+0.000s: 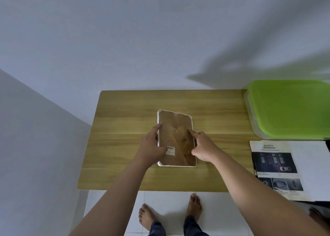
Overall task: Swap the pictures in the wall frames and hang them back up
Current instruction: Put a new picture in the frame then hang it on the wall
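A white-rimmed picture frame [175, 125] lies face down in the middle of the wooden table [125, 146], showing its brown backing board, a fold-out stand and a barcode sticker [170, 150]. My left hand [151, 146] grips the frame's left edge, thumb on the backing near the sticker and forefinger stretched along the rim. My right hand [203, 147] holds the right edge, its forefinger pressing on the stand flap. The picture side is hidden underneath.
A clear storage box with a green lid [289, 109] stands at the right. In front of it lies a printed "SAFETY" leaflet [278, 169] on white paper. A white wall rises behind the table. My bare feet stand on white floor tiles below the table's near edge.
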